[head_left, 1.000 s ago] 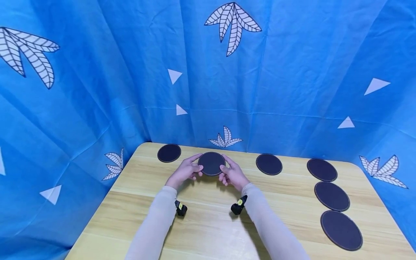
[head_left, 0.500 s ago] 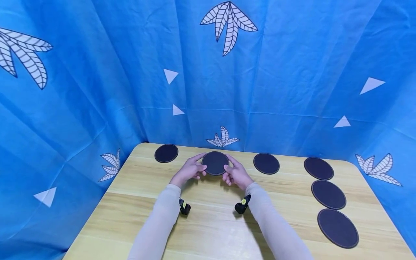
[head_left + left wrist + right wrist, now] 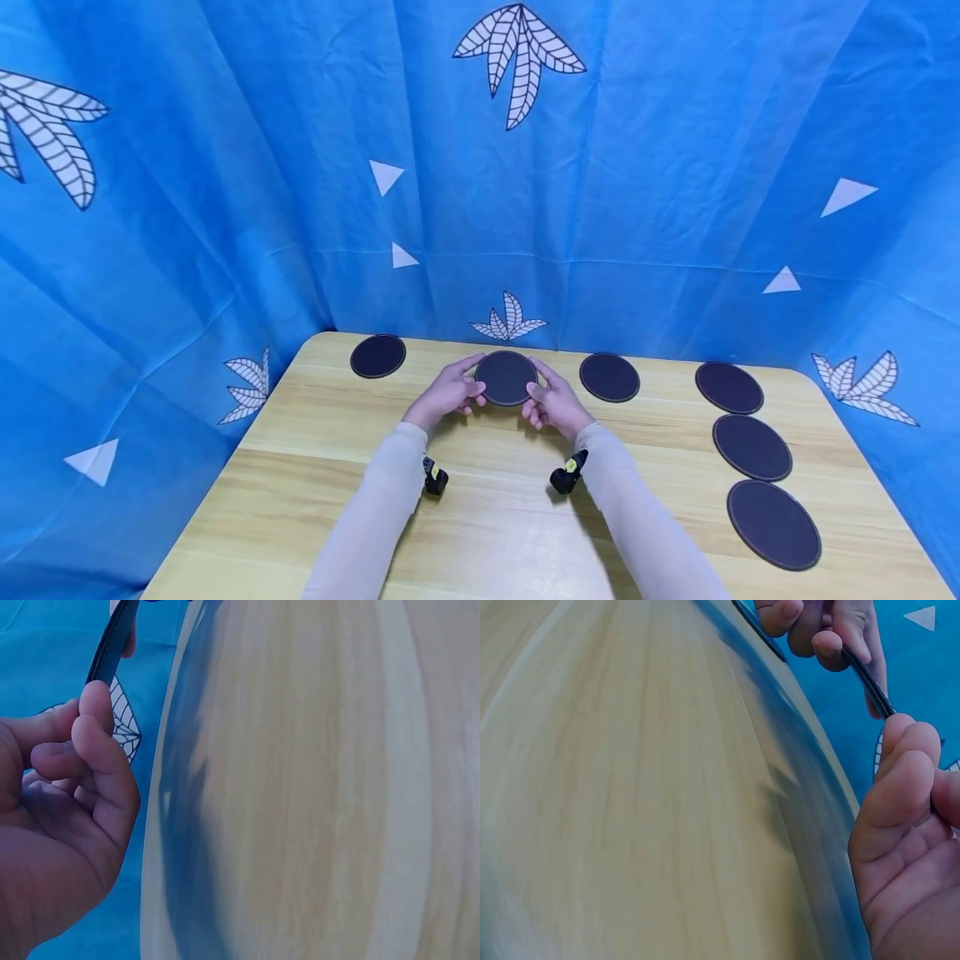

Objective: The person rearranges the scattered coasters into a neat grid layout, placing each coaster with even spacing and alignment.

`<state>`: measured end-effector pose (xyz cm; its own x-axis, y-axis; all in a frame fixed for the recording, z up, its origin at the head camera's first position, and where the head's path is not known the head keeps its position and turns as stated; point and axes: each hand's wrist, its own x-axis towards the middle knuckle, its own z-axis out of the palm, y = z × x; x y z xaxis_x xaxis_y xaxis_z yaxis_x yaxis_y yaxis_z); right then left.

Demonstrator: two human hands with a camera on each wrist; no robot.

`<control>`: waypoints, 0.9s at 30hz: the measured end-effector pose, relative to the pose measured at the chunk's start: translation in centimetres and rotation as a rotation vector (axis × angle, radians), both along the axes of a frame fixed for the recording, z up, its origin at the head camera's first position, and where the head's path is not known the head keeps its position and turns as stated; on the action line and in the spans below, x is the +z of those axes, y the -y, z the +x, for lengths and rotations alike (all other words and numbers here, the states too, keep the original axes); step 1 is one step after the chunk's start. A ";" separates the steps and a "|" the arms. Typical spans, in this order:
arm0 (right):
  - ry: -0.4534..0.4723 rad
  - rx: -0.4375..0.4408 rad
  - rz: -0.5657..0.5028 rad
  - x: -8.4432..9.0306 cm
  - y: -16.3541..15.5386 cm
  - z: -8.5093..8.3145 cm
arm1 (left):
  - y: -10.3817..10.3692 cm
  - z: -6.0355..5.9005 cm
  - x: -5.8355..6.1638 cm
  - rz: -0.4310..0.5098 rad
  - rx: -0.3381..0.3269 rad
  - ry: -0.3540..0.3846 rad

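Both hands, left (image 3: 448, 392) and right (image 3: 553, 402), pinch coaster (image 3: 507, 377) by edges, lifted above table (image 3: 487, 533) near far edge. Two coasters (image 3: 378, 356) flank it in back row, three (image 3: 752, 447) line right side. Looks midway, this one not down yet.

Both hands hold a dark round coaster (image 3: 507, 377) off the table (image 3: 495, 533), left hand (image 3: 448, 392) at its left edge, right hand (image 3: 552, 400) at its right, so each blocks the other's side. Bare wood lies open below and in front of the wrists. To the left, a coaster (image 3: 378, 356) lies near the far corner, with a gap between it and the left hand. Just right of the right hand lies another coaster (image 3: 609, 377); three more (image 3: 752, 447) line the right edge. The blue cloth backdrop (image 3: 480, 208) closes off the far side, close behind the fingers
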<state>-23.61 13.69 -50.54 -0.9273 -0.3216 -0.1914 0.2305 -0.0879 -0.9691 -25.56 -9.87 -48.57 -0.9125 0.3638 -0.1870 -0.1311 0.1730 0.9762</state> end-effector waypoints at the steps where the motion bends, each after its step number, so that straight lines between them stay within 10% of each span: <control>1: -0.001 -0.002 0.004 0.0 -0.2 0.0 | -0.2 -0.1 -0.1 -0.001 0.000 0.003; 27: 0.048 -0.045 0.049 -0.7 -3.8 -0.7 | -4.0 -1.9 -0.8 -0.062 -0.063 0.051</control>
<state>-24.35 17.51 -51.19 -0.9300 -0.2686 -0.2508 0.2739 -0.0517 -0.9604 -27.50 -5.84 -49.34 -0.8772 0.4061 -0.2561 -0.1671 0.2418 0.9558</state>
